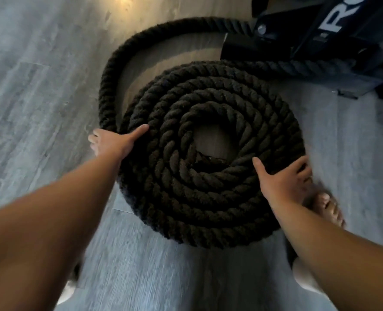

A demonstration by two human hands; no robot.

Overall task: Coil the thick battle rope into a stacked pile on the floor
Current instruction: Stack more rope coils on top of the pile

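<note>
Fingers [302, 170] of the right hand [284, 185] curl together over the outer rim of the rope [208, 198] at the coil's right edge, thumb spread wide across the top turns; the left hand [116, 143] clasps the left edge, thumb straight on top, fingers down the outer side and partly hidden. The rope lies on the floor [40, 86] as a round spiral of several turns, bare floor showing in its middle; a loose length leaves beside the left hand, arcs away and bends toward the rack [320, 41]; another stretch runs from the coil's far side under the rack's base. A bare foot [329, 209] stands just beside the right hand.
</note>
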